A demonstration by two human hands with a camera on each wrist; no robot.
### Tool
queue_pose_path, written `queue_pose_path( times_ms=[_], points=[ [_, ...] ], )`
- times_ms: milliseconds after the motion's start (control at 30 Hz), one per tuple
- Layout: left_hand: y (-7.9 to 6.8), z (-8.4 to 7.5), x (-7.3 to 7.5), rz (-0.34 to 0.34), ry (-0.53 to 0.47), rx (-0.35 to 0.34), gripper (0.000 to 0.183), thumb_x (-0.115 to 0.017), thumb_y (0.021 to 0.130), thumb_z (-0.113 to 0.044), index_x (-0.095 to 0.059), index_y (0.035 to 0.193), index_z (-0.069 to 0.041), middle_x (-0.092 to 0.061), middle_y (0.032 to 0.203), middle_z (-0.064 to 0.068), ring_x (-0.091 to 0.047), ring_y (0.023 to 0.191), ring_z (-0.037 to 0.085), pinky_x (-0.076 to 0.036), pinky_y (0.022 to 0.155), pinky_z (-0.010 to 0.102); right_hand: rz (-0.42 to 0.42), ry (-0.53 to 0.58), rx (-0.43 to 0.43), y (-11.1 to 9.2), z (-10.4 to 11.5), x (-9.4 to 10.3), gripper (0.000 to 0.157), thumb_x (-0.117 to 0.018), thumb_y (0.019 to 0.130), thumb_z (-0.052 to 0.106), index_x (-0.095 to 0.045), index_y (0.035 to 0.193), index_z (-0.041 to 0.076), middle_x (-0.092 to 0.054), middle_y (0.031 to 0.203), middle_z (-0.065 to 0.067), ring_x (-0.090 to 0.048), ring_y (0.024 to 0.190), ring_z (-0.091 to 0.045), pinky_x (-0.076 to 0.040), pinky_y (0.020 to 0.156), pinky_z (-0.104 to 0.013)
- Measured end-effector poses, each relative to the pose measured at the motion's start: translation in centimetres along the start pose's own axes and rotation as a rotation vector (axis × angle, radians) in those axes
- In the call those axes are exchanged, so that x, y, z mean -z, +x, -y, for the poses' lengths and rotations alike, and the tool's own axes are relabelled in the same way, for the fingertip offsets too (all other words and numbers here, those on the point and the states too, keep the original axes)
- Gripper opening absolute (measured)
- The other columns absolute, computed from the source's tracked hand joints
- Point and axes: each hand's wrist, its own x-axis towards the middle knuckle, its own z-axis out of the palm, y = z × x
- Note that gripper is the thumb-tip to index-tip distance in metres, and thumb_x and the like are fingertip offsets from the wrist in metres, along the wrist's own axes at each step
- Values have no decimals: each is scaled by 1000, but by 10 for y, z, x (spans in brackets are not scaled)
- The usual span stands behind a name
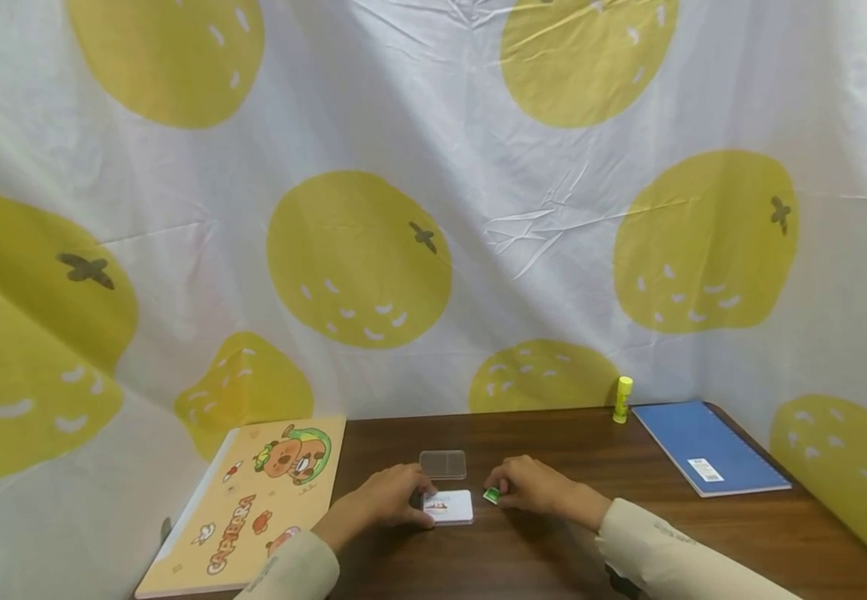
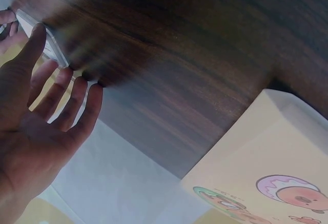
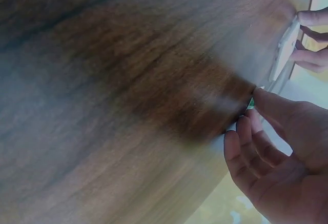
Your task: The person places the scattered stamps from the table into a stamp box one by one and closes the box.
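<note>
One green piece (image 1: 490,495) noted just to the right of the white case (image 1: 458,505), apart from it, pinched between thumb and finger of the right hand (image 1: 534,485). Judged as the governing relation: green piece at the very tip of the right grip, on the side facing the white case, across a small gap of bare worktop (image 1: 553,550). Long axis of the white case left to right, roughly in line with the right hand; that of the green piece too covered to tell. Left hand (image 1: 392,497) nearer to the case and in contact with its left end, grip closed on it, thumb on the near side, fingers on the far side. Right hand to the right of the case, back upward, remaining fingers loosely curled, forearm slanting from the near right. Clear lid (image 1: 443,465) flat just beyond the case. Contact between green piece and worktop: not determinable.
</note>
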Motion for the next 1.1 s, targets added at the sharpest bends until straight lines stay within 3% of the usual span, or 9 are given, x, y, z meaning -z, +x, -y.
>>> queue_pose_path(
  times_ms=[367, 600, 833, 1100],
  points=[
    [1, 2, 0, 2, -6, 7, 39, -91, 79, -38, -79, 109, -15, -69, 110, -3, -64, 104, 15, -54, 92, 38, -17, -11, -38, 0, 1, 0, 17, -83, 83, 3, -78, 99, 8, -63, 81, -1, -51, 73, -6, -46, 65, -22],
    [2, 3, -1, 11, -7, 16, 40, -90, 80, -39, -79, 109, -15, -69, 113, -3, -65, 106, 16, -54, 94, 38, -17, 30, -43, 0, 1, 0, 18, -84, 82, 2, -77, 98, 7, -69, 81, -2, -60, 74, -11, -49, 65, -23],
    [1, 2, 0, 11, -9, 18, 40, -90, 80, -38, -79, 110, -14, -69, 113, -3, -65, 107, 16, -54, 94, 38, -19, 41, -54, 3, 1, 0, 28, -85, 80, 0, -75, 106, -1, -70, 82, -5, -65, 74, -15, -52, 64, -24],
    [1, 2, 0, 14, -9, 23, 39, -91, 80, -38, -79, 109, -15, -69, 112, -4, -65, 105, 15, -54, 93, 38, -64, 21, -35, 2, -1, 0, 28, -89, 77, 4, -74, 101, 3, -69, 80, -2, -64, 71, -14, -52, 64, -24]
  ],
)
